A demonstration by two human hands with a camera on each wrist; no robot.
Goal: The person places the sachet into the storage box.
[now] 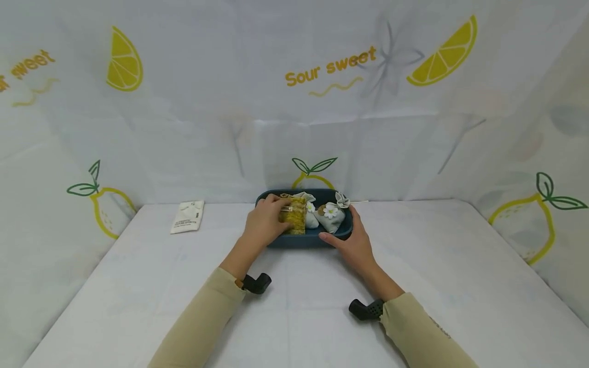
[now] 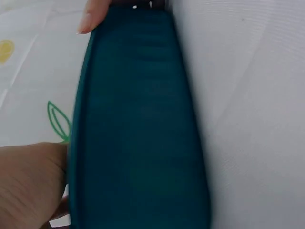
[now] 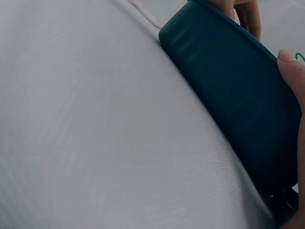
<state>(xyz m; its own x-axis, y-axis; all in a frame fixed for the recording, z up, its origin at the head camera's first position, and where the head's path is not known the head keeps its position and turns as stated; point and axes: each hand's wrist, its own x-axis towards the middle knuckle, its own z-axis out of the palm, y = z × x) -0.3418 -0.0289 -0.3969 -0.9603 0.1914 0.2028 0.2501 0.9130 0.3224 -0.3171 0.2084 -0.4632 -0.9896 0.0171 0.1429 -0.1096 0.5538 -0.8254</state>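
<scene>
Fingers of left hand [image 1: 265, 221] gripping yellow sachet [image 1: 295, 215], right hand [image 1: 352, 243] clasping tray [image 1: 299, 240] (fingertips hidden)

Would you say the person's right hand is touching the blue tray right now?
Touching: the head view shows the right hand wrapped round the blue tray's right end, thumb on its rim.

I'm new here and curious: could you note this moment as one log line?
left hand: holds yellow sachet | right hand: holds blue tray rim | grey sachet: in tray | white packet: on table
</scene>
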